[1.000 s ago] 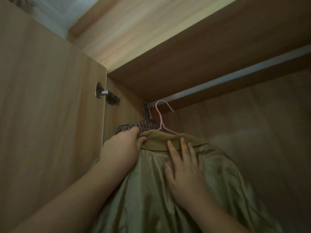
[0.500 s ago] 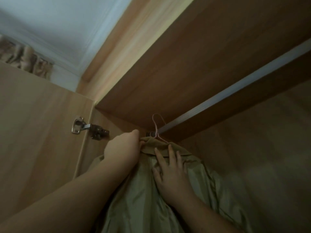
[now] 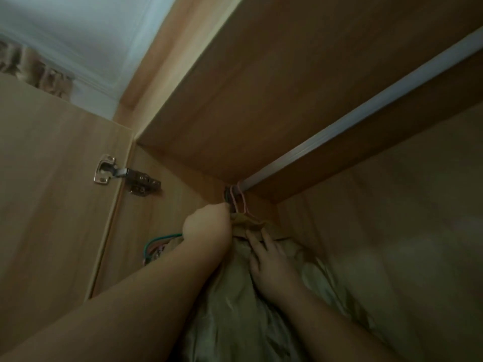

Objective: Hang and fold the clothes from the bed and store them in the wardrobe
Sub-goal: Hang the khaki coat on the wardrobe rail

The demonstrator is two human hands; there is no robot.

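Note:
An olive-green shiny garment [image 3: 235, 309] hangs on a pink hanger [image 3: 241, 202] whose hook sits over the wardrobe's white rail [image 3: 352, 121] at its far left end. My left hand [image 3: 206, 226] grips the garment's collar just below the hook, fingers curled. Flat on the cloth below the collar lies my right hand [image 3: 269, 262], fingers straight. Other hanger hooks crowd the rail end behind the pink one.
The open wardrobe door [image 3: 52, 205] with a metal hinge [image 3: 125, 176] stands at the left. A green hanger [image 3: 156, 241] with another garment shows behind my left forearm. The wooden shelf [image 3: 287, 87] runs above the rail; the wardrobe's back panel [image 3: 392, 218] fills the right.
Both hands have risen with the garment towards the rail's left end, and the pink hook now sits over the rail. The view has tilted upward, showing more ceiling.

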